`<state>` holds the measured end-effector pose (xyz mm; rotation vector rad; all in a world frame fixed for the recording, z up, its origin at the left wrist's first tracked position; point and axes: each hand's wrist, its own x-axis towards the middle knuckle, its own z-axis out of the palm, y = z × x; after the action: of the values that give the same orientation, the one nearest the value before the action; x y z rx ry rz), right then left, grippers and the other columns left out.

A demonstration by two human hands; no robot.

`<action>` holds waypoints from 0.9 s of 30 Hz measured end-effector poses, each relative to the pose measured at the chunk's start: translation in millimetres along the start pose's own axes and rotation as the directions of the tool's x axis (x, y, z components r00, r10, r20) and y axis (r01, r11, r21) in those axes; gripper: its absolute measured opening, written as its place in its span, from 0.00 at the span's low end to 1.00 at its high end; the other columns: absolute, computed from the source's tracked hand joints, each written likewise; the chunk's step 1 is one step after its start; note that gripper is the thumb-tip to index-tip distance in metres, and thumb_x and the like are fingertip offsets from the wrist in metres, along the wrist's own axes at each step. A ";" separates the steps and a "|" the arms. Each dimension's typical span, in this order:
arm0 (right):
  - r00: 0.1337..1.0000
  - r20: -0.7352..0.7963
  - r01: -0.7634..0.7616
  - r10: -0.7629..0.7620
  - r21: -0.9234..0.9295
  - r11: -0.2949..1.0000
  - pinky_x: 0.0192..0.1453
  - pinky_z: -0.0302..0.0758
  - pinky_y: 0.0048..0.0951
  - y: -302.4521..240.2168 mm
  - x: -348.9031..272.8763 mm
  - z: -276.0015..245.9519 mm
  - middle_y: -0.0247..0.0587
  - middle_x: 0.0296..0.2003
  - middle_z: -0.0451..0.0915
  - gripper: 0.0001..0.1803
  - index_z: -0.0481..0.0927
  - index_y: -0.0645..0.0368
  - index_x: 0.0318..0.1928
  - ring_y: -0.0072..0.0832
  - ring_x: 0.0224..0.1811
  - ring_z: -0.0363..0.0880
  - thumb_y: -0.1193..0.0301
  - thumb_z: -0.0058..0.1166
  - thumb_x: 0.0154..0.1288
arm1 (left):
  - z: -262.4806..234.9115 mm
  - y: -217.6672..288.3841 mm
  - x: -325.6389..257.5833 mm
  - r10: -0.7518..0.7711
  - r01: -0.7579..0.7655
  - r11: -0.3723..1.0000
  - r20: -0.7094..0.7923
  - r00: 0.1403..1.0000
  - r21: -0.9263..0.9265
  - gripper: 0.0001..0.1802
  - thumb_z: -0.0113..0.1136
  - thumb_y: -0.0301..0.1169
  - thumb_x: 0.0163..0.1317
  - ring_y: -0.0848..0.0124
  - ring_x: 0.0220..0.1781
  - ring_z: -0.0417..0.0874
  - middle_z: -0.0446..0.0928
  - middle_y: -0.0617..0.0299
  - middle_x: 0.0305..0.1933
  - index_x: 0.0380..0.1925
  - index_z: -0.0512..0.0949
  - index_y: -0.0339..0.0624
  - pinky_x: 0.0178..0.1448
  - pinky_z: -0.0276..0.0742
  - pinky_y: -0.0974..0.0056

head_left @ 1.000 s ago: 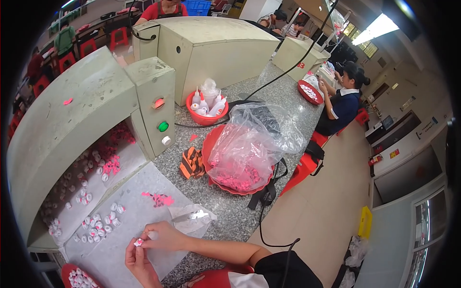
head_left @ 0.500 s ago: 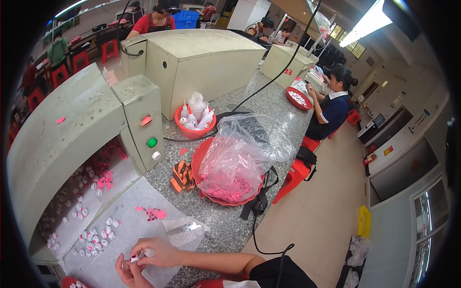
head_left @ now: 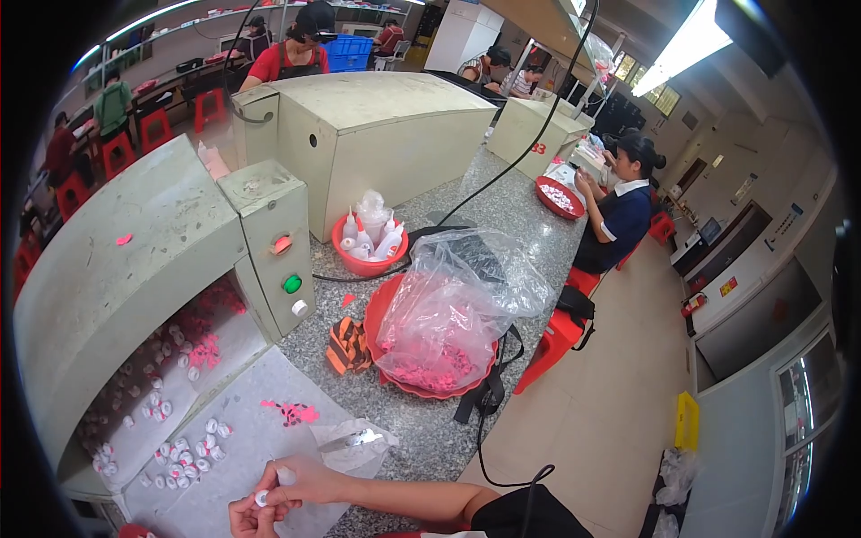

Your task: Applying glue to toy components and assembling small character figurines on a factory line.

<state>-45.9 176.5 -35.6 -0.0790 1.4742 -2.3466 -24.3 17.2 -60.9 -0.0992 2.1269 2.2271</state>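
Note:
Low in the head view, my two hands meet over the white sheet (head_left: 332, 412). A small white round piece (head_left: 261, 498) sits between the fingertips of my left hand (head_left: 248, 518), which are closed on it. My right hand (head_left: 309, 480) is closed against the same piece, and a pale, bottle-like thing (head_left: 285, 476) shows in its grip, mostly hidden by the fingers. Beyond my hands lie a loose group of similar white pieces (head_left: 186, 462) with pink bits, a flat pink cutout sheet (head_left: 296, 413) and crumpled white paper (head_left: 359, 441).
At left stands a cream machine (head_left: 134, 233) with pieces inside its opening. A red basin (head_left: 430, 392) holds pink bits under clear plastic; a red bowl (head_left: 363, 266) holds white squeeze bottles. An orange-black bundle (head_left: 346, 346) lies beside. A co-worker (head_left: 628, 202) sits farther along the bench.
The small piece has turned in my fingers: its dark and pink marks no longer show, and a white round face does. My hands stay close together. The whole view has shifted slightly.

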 end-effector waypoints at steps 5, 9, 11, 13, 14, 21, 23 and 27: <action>0.999 0.008 -0.052 0.053 -0.047 0.998 0.19 0.63 0.17 1.2 1.0 -1.3 0.31 0.23 0.72 0.13 0.73 0.62 0.32 0.15 0.20 0.67 0.66 0.58 0.53 | 5.3 5.0 0.8 -0.048 0.048 0.997 0.000 0.999 -0.062 0.06 0.52 0.18 0.53 0.71 0.28 0.77 0.76 0.55 0.29 0.33 0.72 0.31 0.34 0.73 0.71; 0.999 -0.009 -0.034 0.034 -0.007 0.999 0.20 0.63 0.17 6.7 1.1 -3.2 0.31 0.22 0.72 0.12 0.73 0.61 0.32 0.15 0.19 0.67 0.66 0.58 0.52 | 2.3 1.4 0.1 -0.061 0.062 0.996 0.023 0.998 -0.067 0.06 0.53 0.18 0.53 0.71 0.28 0.77 0.76 0.54 0.29 0.33 0.71 0.31 0.34 0.73 0.71; 0.999 -0.004 -0.038 0.038 -0.028 0.999 0.20 0.63 0.17 8.8 2.0 -6.1 0.31 0.22 0.72 0.12 0.73 0.61 0.32 0.15 0.19 0.67 0.66 0.58 0.52 | 3.7 1.6 0.8 -0.062 0.064 0.996 0.029 0.998 -0.068 0.07 0.53 0.18 0.53 0.71 0.28 0.77 0.76 0.54 0.29 0.33 0.71 0.31 0.34 0.73 0.71; 0.999 -0.017 -0.048 0.048 -0.025 0.999 0.20 0.63 0.17 8.4 2.8 -7.2 0.31 0.22 0.71 0.12 0.73 0.61 0.32 0.15 0.19 0.66 0.66 0.58 0.52 | 5.9 3.3 1.7 -0.065 0.067 0.995 0.036 0.997 -0.068 0.07 0.53 0.17 0.53 0.71 0.29 0.77 0.76 0.54 0.30 0.34 0.71 0.30 0.35 0.73 0.71; 0.999 -0.016 -0.049 0.049 -0.025 0.998 0.20 0.63 0.17 6.5 3.2 -6.3 0.31 0.22 0.71 0.12 0.73 0.61 0.32 0.15 0.19 0.66 0.66 0.58 0.52 | 8.0 5.6 2.7 -0.072 0.073 0.994 0.017 0.997 -0.083 0.07 0.53 0.17 0.53 0.71 0.29 0.77 0.76 0.54 0.30 0.34 0.71 0.30 0.35 0.73 0.71; 0.997 -0.002 -0.081 0.081 -0.027 0.996 0.20 0.62 0.16 7.7 6.5 -8.7 0.31 0.22 0.71 0.13 0.72 0.61 0.33 0.14 0.19 0.66 0.66 0.58 0.53 | 8.5 6.5 5.6 -0.057 0.060 0.995 0.044 0.997 -0.084 0.09 0.52 0.16 0.53 0.71 0.30 0.77 0.76 0.53 0.33 0.36 0.71 0.31 0.35 0.73 0.71; 0.996 -0.011 -0.087 0.087 -0.012 0.996 0.20 0.62 0.16 8.5 6.5 -6.1 0.31 0.22 0.71 0.13 0.72 0.61 0.34 0.14 0.19 0.66 0.66 0.58 0.53 | 9.2 10.3 5.6 -0.060 0.063 0.994 0.036 0.998 -0.087 0.09 0.52 0.17 0.53 0.71 0.30 0.77 0.76 0.53 0.33 0.36 0.71 0.31 0.35 0.74 0.71; 0.999 -0.012 -0.038 0.037 -0.016 0.999 0.19 0.60 0.16 14.6 4.5 -3.0 0.31 0.20 0.71 0.11 0.72 0.61 0.33 0.14 0.17 0.66 0.67 0.56 0.54 | 2.5 5.0 1.9 -0.053 0.059 0.995 0.078 0.996 -0.078 0.09 0.52 0.17 0.54 0.71 0.30 0.77 0.76 0.53 0.32 0.36 0.71 0.31 0.35 0.74 0.71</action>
<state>-46.8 172.0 -50.4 -0.0416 1.4869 -2.3099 -26.6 19.4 -56.0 -0.0761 1.9720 2.2473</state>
